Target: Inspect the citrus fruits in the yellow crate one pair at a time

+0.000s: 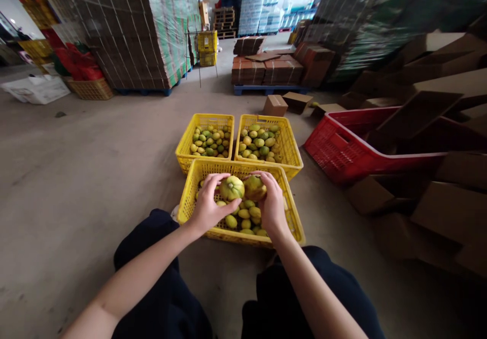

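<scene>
I've got both hands up over the front yellow crate, a fruit in each. Left hand has its fingers clamped on a round yellow-green fruit, thumb low and the others over the top, stem end turned toward my camera. Right hand has its fingers closed around a second fruit, more mottled with brownish patches, gripped from its right side. The two fruits sit right up beside each other, held above the pile. Under them there's a bunch of smaller-looking yellow-green fruits loose in the crate, which sits on the concrete floor between two knees in dark clothing.

Just past that I see two more yellow crates side by side, the left one and the right one, both with plenty of yellow and green fruit in them. Off to the right there's a red crate with cardboard in it and a messy heap of open boxes around it. Farther back, flattened cardboard bundles sit on a blue pallet, with tall wrapped stacks either side.
</scene>
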Demonstrator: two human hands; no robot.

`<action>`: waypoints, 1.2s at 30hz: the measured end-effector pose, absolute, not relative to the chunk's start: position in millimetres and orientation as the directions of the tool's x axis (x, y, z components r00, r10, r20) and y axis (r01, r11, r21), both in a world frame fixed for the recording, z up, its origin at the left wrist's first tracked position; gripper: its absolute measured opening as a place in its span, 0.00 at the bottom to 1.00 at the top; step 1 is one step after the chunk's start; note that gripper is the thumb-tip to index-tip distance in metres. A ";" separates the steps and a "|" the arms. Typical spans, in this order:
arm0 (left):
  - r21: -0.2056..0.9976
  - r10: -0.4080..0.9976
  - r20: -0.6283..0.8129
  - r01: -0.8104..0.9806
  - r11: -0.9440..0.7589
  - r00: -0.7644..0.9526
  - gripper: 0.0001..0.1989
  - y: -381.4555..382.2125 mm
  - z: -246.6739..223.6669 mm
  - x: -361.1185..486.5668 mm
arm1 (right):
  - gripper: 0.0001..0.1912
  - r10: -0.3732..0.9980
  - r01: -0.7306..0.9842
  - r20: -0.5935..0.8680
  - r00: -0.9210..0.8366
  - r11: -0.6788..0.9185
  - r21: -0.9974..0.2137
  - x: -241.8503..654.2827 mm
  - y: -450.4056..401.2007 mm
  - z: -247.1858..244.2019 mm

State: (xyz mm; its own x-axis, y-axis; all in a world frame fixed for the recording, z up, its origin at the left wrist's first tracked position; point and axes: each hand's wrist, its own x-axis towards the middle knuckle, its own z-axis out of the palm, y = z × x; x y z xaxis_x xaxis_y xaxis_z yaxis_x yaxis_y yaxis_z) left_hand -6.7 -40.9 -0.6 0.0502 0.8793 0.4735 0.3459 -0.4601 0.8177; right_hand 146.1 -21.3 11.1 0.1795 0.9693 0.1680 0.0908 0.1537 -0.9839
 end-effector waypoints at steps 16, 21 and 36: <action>0.932 0.942 0.330 0.139 -0.336 0.066 0.30 -34.9 -5.9 -7.5 | 0.16 0.924 0.150 0.222 0.312 0.183 -0.972 143.2 -19.3 6.3; 0.992 0.991 0.120 -0.034 -0.118 0.062 0.26 -30.5 -6.8 -6.6 | 0.20 0.959 0.136 0.219 0.177 0.197 -0.971 141.2 -14.0 2.8; 0.916 0.923 0.385 0.135 -0.379 -0.022 0.18 -24.4 2.2 -15.4 | 0.25 0.951 -0.198 -0.218 -0.219 -0.263 -0.944 130.0 -21.1 1.1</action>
